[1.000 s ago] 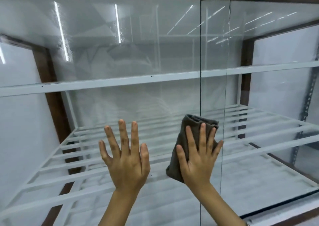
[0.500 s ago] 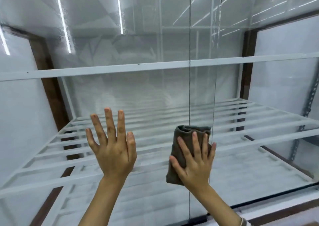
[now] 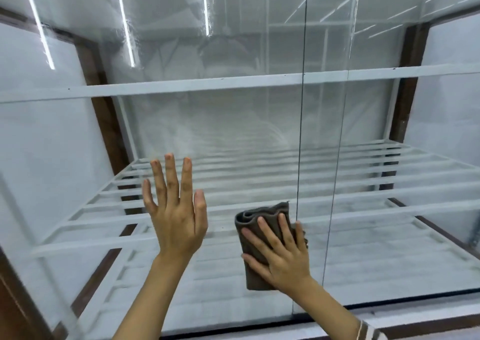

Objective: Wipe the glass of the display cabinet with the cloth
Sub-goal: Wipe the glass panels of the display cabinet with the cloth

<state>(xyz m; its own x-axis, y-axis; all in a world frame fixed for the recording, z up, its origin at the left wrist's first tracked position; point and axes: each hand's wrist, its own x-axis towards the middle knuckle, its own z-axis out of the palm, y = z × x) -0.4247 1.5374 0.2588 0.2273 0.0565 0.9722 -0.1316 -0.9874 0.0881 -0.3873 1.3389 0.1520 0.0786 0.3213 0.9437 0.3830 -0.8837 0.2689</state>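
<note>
The display cabinet's glass pane fills the view, smeared with hazy streaks. My right hand presses a folded dark grey cloth flat against the lower part of the glass, fingers spread over it. To its left, my left hand lies flat on the glass with fingers apart and nothing in it. A vertical edge of the sliding pane runs just right of the cloth.
Behind the glass are white slatted shelves and a white crossbar. Dark wooden frame posts stand at left and right. The cabinet's bottom rail runs below my right wrist.
My right hand has slid the cloth down and a little left on the glass. The left hand stays flat on the pane. The view has tilted down.
</note>
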